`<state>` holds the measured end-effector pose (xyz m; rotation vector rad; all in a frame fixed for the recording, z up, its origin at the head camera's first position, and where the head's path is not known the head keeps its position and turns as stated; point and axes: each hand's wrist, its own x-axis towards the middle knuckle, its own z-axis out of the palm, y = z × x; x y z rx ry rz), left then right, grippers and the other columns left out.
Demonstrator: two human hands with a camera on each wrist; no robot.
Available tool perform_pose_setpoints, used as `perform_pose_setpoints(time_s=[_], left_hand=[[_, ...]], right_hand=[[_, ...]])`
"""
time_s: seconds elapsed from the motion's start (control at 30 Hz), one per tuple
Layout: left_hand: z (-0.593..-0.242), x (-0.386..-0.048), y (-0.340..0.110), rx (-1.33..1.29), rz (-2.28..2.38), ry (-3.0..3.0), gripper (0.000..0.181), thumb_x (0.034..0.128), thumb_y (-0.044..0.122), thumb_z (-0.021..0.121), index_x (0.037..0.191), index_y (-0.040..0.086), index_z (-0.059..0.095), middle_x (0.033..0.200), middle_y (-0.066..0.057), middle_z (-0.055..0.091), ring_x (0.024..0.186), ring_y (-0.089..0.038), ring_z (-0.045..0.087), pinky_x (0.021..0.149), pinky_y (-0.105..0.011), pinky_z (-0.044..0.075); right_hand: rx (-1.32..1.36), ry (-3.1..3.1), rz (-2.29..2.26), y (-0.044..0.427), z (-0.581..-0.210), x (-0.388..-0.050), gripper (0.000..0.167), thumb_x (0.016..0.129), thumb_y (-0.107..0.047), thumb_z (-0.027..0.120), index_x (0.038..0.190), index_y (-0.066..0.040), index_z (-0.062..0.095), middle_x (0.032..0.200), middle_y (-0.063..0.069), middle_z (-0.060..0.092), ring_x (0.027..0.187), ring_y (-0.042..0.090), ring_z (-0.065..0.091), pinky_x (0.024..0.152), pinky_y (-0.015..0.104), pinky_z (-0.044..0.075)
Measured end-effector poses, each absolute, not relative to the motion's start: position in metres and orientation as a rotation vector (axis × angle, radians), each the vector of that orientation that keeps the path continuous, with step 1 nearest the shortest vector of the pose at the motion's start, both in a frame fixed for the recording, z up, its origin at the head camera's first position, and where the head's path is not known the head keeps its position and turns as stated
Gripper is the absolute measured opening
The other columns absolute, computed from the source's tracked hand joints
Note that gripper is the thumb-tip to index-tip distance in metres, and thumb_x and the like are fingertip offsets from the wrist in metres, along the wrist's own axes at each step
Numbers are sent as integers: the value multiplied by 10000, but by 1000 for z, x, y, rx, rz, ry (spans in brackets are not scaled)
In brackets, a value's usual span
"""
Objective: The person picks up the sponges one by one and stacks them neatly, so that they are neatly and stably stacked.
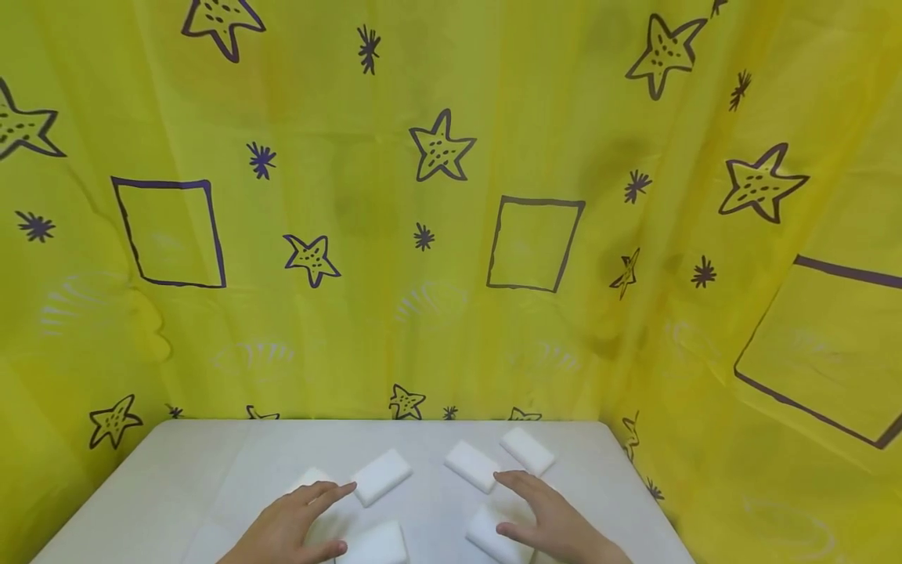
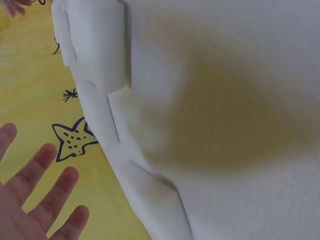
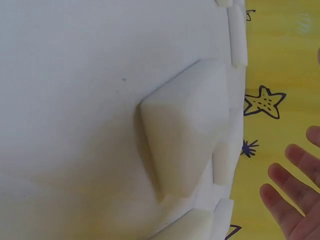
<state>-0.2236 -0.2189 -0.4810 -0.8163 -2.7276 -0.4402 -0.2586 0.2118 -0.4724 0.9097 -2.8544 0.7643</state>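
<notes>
Several white rectangular blocks that look like foam sponges lie on a white table. In the head view my left hand (image 1: 292,525) hovers with fingers extended between a far-left sponge (image 1: 383,475), a partly hidden sponge (image 1: 310,476) and a near sponge (image 1: 380,544). On the other side my right hand (image 1: 553,521) is held over a near-right sponge (image 1: 489,536), with two more sponges, one in the middle (image 1: 470,465) and one at the back (image 1: 528,450), beyond its fingertips. Both wrist views show spread fingers holding nothing, apart from a large sponge (image 3: 185,130) and another sponge (image 2: 97,45).
The white table (image 1: 204,470) ends at a straight back edge. Yellow curtains (image 1: 366,313) printed with dark stars and squares hang behind it and along both sides.
</notes>
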Motion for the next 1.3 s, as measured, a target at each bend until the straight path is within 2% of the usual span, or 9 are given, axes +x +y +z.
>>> perform_pose_setpoints(time_s=[0.17,0.3,0.43,0.57,0.73,0.97,1.13,1.3], left_hand=[[-491,-225,-218,-841,-467,-2785,698,854,612,649,1441,268,494,1242,8,620,1081,-231,616,778,-434,529],[-500,-226,-216,-867,-455,-2757,680,841,540,706,1431,266,505,1218,58,621,1052,-186,625,767,-388,541],[-509,-224,-216,-862,-435,-2664,732,797,649,691,1405,276,531,1189,111,613,1027,-114,618,757,-319,538],[-513,-223,-216,-846,-494,-2715,799,749,748,650,1402,304,524,1194,84,609,1028,-119,608,712,-295,526],[-515,-222,-215,-815,-612,-2828,805,744,751,651,1406,311,518,1210,73,598,1039,-125,596,697,-288,519],[-519,-229,-218,-922,-722,-2804,782,777,650,709,1408,225,527,1170,44,603,973,-38,557,696,-269,503],[-522,-232,-219,-1004,-814,-2771,761,798,595,727,1417,204,519,1105,90,588,891,15,501,654,-251,473],[-524,-233,-217,-1036,-817,-2746,769,803,592,725,1414,174,517,1069,128,571,894,15,501,666,-247,474]], right_hand=[[876,-2921,813,212,-475,-258,712,892,-562,636,1436,-127,493,1408,60,543,1184,287,556,921,477,495],[874,-2926,794,213,-478,-259,744,873,-575,652,1430,-106,498,1328,49,587,1087,226,587,871,426,506],[889,-2900,770,215,-481,-258,758,858,-562,679,1425,-92,500,1269,45,611,1069,191,591,858,396,508],[876,-2929,791,218,-485,-257,784,839,-574,692,1420,-83,502,1267,43,612,1076,169,583,868,375,506],[857,-2990,827,219,-491,-259,814,820,-599,695,1434,-105,487,1279,26,605,1071,160,579,849,356,508],[852,-3026,863,221,-495,-263,808,815,-572,715,1427,-96,490,1264,50,611,1036,153,582,806,335,514],[813,-3070,914,221,-495,-263,807,802,-531,751,1418,-77,493,1250,58,615,1011,157,578,804,346,514],[834,-3063,921,222,-496,-264,808,808,-517,752,1413,-49,492,1239,72,615,997,155,582,795,327,512]])
